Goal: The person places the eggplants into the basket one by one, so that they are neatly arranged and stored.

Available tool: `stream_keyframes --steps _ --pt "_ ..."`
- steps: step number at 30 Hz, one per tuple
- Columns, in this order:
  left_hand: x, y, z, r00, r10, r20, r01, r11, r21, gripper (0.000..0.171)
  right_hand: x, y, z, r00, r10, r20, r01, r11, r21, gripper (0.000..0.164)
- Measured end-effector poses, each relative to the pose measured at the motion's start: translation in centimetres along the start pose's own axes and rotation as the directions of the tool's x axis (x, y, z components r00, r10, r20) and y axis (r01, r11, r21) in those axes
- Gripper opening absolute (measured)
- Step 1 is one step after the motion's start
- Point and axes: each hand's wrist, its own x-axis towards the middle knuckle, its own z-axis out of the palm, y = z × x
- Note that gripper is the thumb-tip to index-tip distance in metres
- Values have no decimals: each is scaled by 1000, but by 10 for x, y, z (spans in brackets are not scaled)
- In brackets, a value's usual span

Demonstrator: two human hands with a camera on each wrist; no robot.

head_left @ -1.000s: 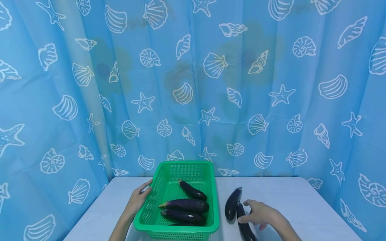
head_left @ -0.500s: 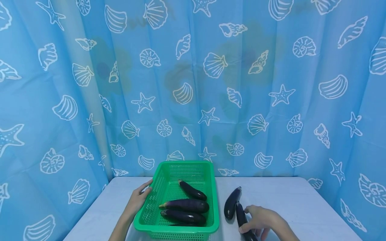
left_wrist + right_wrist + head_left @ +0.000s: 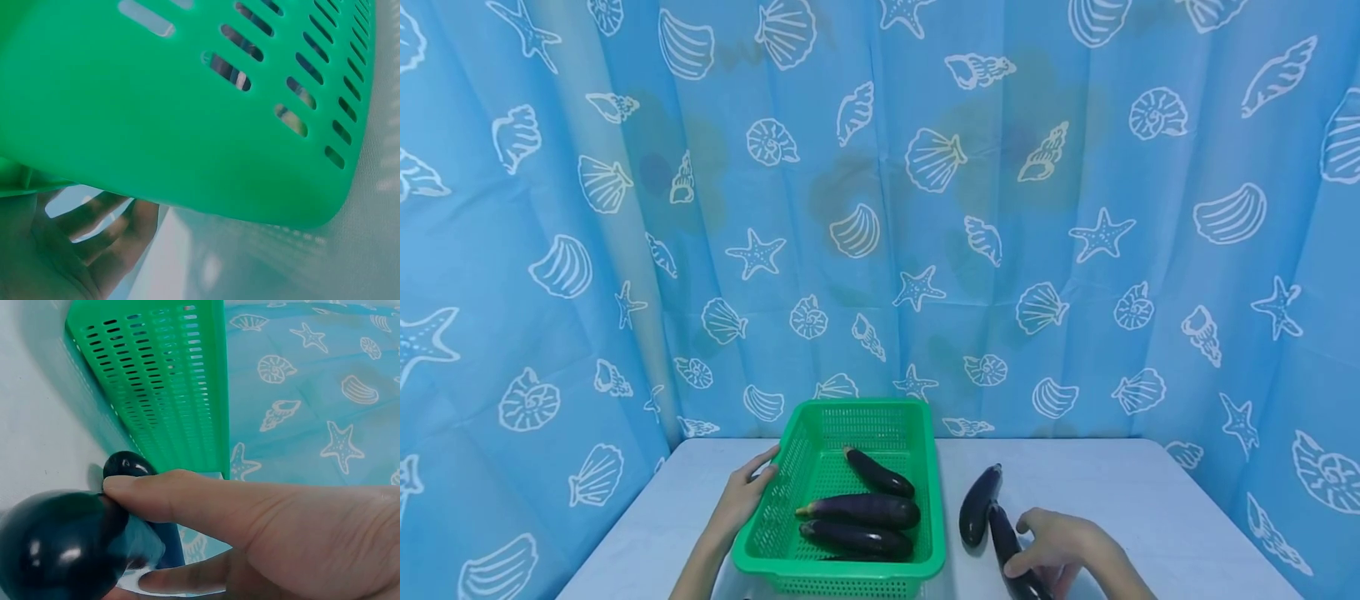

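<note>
My right hand [image 3: 1060, 546] holds a dark purple eggplant [image 3: 1004, 533] lying on the table to the basket's right. In the right wrist view my thumb lies along that eggplant [image 3: 62, 547], and the fingers are partly hidden behind it. A second eggplant [image 3: 977, 507] lies just left of it, touching its far end. My left hand [image 3: 741, 496] rests against the left side of a green plastic basket [image 3: 937, 517]. In the left wrist view, relaxed fingers reach along the basket's wall [image 3: 156, 137]. Inside the basket lie several eggplants [image 3: 865, 512], the nearest mostly hidden by the front rim.
The white table [image 3: 1112, 479] extends on both sides of the basket. Behind it hangs a blue curtain [image 3: 880, 250] printed with shells and starfish, which also runs along the left and right sides.
My right hand has come down over the near eggplant and taken hold of it, shifting slightly toward me and right. The left hand and basket have stayed in place.
</note>
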Motion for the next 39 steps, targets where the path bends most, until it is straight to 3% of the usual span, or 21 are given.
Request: stream_keyframes --steps 8,16,31,39 --pt "0 0 -1 1000 -14 12 14 1000 -7 46 -2 6 -4 997 38 70 -38 999 -10 53" --pt "1 1 -2 1000 -17 23 17 1000 -3 46 -1 12 -6 991 48 123 -54 997 52 39" --pt "-1 2 -1 1000 3 15 -3 1000 1 46 -1 18 -13 990 90 109 -93 995 23 39" --pt "0 2 -1 1000 -10 13 10 1000 -13 45 3 25 -14 995 61 73 -63 998 24 38"
